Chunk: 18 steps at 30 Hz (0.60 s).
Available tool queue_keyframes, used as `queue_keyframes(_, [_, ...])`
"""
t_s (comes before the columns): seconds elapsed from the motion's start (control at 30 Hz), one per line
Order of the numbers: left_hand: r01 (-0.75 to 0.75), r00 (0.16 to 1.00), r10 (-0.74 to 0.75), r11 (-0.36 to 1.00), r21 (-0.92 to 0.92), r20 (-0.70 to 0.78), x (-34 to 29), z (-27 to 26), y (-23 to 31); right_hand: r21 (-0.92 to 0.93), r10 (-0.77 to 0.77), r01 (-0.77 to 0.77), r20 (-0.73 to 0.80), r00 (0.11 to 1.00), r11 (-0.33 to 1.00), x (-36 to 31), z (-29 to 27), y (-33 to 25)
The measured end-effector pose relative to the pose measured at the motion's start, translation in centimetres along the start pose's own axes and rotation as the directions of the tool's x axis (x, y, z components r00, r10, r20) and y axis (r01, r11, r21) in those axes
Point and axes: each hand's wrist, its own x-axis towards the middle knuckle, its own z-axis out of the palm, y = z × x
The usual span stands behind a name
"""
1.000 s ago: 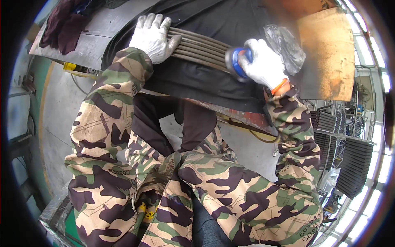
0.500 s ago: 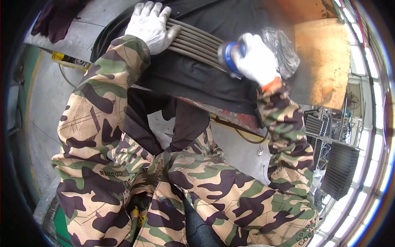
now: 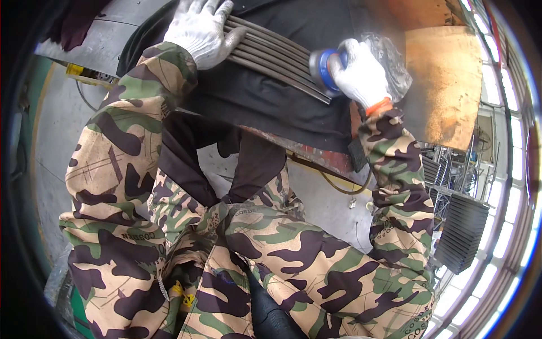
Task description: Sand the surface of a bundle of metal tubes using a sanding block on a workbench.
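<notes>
White gloves (image 3: 200, 31), blue tool (image 3: 323, 66), camouflage sleeves (image 3: 121, 147), rusty-orange plate (image 3: 443, 79).

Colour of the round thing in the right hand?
Blue roll, gripped by the white-gloved right hand; clearest in the head view.

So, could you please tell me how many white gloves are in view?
2: the left glove presses on the rods at top; the right glove grips a blue roll at their other end.
</notes>
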Motion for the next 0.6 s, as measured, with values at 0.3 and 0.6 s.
queue_keyframes(0.3, [-0.012,1.000,0.011,1.000,0.017,0.004,0.4,0.2,0.3,-0.027,-0.038,0.037,-0.034,0.999,0.999,-0.8,0.0,0.3])
queue_keyframes(0.6, [0.063,0.997,-0.054,0.977,-0.203,0.048,0.1,-1.8,1.1,-0.036,-0.024,0.024,-0.002,1.000,0.999,-0.2,0.1,0.4])
